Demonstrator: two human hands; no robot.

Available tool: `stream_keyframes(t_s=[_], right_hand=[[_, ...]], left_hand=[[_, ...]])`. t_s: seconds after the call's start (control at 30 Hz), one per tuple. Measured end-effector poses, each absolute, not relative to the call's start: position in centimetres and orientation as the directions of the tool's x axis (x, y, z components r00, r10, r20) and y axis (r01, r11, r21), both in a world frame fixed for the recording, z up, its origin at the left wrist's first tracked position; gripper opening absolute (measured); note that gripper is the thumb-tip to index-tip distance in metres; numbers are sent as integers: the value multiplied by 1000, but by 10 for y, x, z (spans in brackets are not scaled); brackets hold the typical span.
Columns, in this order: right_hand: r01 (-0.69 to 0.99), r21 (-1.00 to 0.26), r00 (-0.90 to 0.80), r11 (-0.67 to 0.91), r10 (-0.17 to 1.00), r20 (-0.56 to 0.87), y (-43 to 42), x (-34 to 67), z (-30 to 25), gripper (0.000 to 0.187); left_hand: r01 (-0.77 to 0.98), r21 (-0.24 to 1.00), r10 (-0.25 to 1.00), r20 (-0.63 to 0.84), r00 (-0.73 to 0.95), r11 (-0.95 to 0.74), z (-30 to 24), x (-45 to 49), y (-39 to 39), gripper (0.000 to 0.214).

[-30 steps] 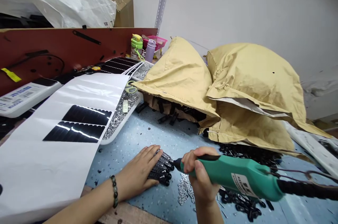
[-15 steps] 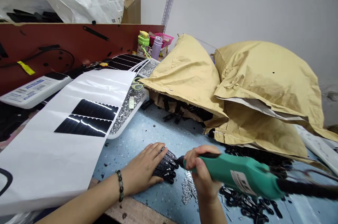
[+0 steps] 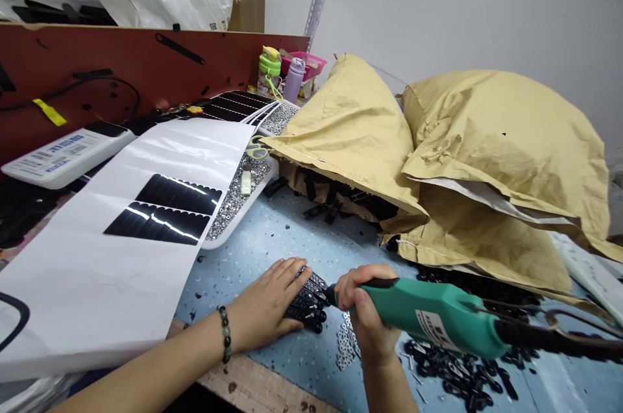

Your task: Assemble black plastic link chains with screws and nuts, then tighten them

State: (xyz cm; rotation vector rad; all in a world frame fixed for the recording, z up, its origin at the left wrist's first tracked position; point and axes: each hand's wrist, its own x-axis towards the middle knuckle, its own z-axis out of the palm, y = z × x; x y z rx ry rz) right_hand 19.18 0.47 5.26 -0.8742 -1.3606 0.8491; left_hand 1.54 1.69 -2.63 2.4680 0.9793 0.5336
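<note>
My left hand (image 3: 268,301), with a beaded bracelet at its wrist, lies flat over a row of black plastic strips (image 3: 311,299) on the blue table. Its fingers are stretched out and cover part of the row. Screws stick up from some of the strips. My right hand (image 3: 370,309) is wrapped round the front of a green electric screwdriver (image 3: 431,312), held almost level. The tool's black nose reaches the right end of the row; its bit cannot be made out. Just below lie small metal nuts (image 3: 346,343), and to the right are loose black parts (image 3: 462,367) and screws.
A tray of metal nuts (image 3: 233,212) sits left, partly under white sheets (image 3: 97,289) with black stickers. Large yellow paper sacks (image 3: 355,121) stand at the back, one spilling black parts. A thick cord runs from the screwdriver to the right. The table's wooden edge (image 3: 263,387) is in front.
The camera view has shifted slightly. The screwdriver's rear end has swung a little, while its nose stays at the row. My left hand keeps its place on the strips.
</note>
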Motion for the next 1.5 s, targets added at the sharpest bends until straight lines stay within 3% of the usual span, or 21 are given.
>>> stream_keyframes(t_s=[0.23, 0.63, 0.83, 1.2, 1.37, 1.5], right_hand=[[-62, -865, 25, 498, 867, 497, -6, 186, 65, 8], [3, -909, -31, 418, 908, 417, 0, 176, 56, 9], [-44, -858, 115, 512, 856, 505, -16, 181, 84, 8], [-39, -895, 72, 444, 895, 440, -13, 182, 62, 7], [59, -911, -20, 409, 913, 408, -16, 180, 57, 9], [-15, -865, 77, 501, 863, 498, -28, 181, 76, 7]], left_hand=[[553, 509, 714, 194, 673, -659, -25, 16, 16, 84], [579, 492, 721, 157, 675, -650, -22, 15, 14, 86], [574, 493, 720, 176, 671, -654, -24, 16, 15, 86], [566, 494, 720, 201, 664, -660, -28, 16, 14, 83], [543, 514, 721, 247, 647, -664, -29, 17, 14, 79], [557, 500, 722, 228, 654, -663, -27, 17, 14, 83]])
